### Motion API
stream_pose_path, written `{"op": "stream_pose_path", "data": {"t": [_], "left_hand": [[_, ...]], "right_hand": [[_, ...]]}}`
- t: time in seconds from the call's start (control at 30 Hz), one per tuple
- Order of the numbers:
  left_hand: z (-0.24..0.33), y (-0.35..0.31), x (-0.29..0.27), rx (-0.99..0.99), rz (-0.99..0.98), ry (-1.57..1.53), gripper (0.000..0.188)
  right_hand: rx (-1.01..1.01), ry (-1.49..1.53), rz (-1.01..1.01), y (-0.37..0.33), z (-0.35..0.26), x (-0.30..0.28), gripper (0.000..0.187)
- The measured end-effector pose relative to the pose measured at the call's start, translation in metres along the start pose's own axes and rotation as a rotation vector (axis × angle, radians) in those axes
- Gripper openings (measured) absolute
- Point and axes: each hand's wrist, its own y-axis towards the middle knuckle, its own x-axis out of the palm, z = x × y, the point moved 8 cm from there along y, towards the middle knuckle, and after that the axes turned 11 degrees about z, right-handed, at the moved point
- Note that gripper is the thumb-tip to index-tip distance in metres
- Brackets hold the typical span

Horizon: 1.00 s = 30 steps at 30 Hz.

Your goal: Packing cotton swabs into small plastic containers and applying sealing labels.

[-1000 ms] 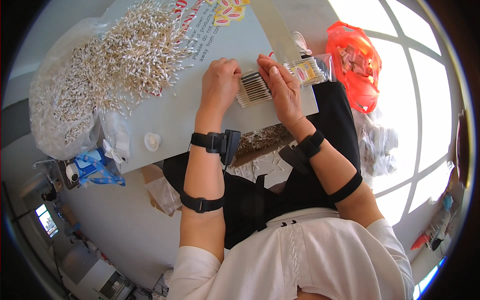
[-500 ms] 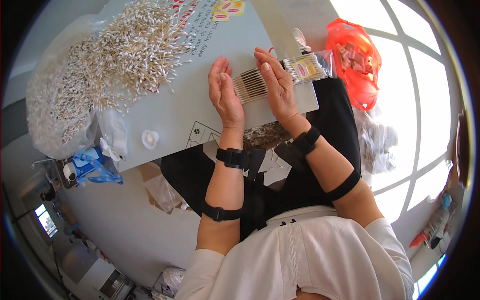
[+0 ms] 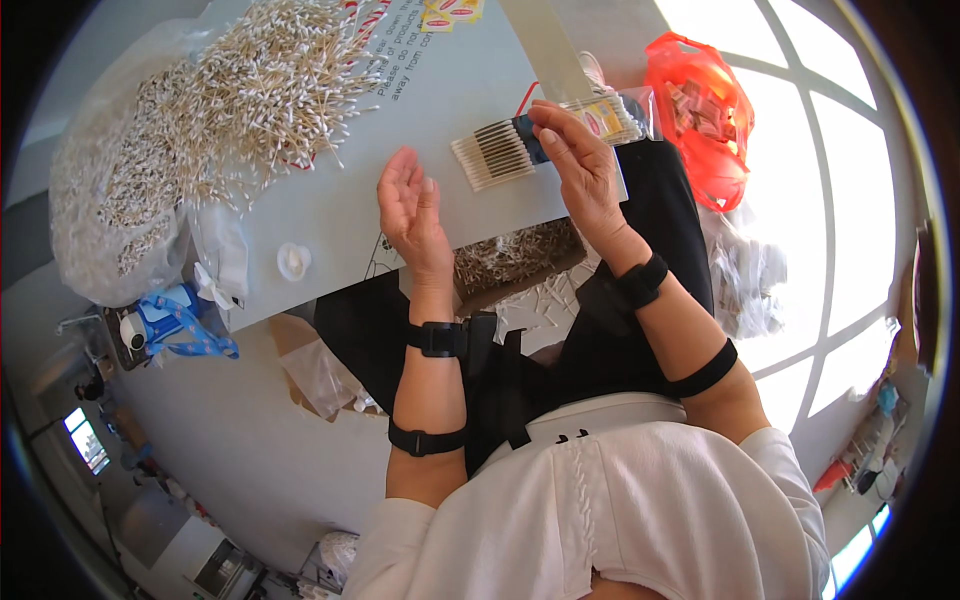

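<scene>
While my left fingers (image 3: 396, 182) curl loosely, apart from the thumb, left of the row of cotton swabs (image 3: 491, 155) on the surface (image 3: 335, 217), my right fingers (image 3: 562, 124) arch near its right end, slightly parted from the thumb; whether they touch it I cannot tell.

Beyond the hands (image 3: 415, 218), black lettering (image 3: 408, 62) and red lettering (image 3: 374, 22) mark the bench (image 3: 340, 215); yellow cards (image 3: 452, 11) bear red oval labels (image 3: 438, 16).
</scene>
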Motion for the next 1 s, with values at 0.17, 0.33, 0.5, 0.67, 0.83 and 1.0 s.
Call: {"op": "stream_pose_path", "data": {"t": [0.17,0.33,0.5,0.67,0.83,1.0], "left_hand": [[0.014,-0.020,0.012,0.308,-0.202,0.503,0.065],[0.015,-0.038,0.052,0.568,-0.417,1.034,0.080],[0.003,-0.039,0.052,0.567,-0.458,1.182,0.084],[0.001,-0.040,0.053,0.549,-0.454,1.168,0.083],[-0.001,-0.039,0.052,0.534,-0.446,1.156,0.083],[-0.001,-0.039,0.053,0.553,-0.433,1.161,0.083]], "right_hand": [[0.160,-0.026,-0.024,-0.018,0.005,-0.022,0.022],[-0.114,-0.398,-0.066,-0.021,-0.006,-0.026,0.014],[-0.356,-0.675,-0.182,-0.024,-0.022,-0.007,0.016],[-0.386,-0.749,-0.187,-0.019,-0.019,0.001,0.017],[-0.398,-0.789,-0.181,-0.018,-0.017,0.003,0.016],[-0.405,-0.758,-0.149,-0.019,-0.018,0.000,0.011]]}}
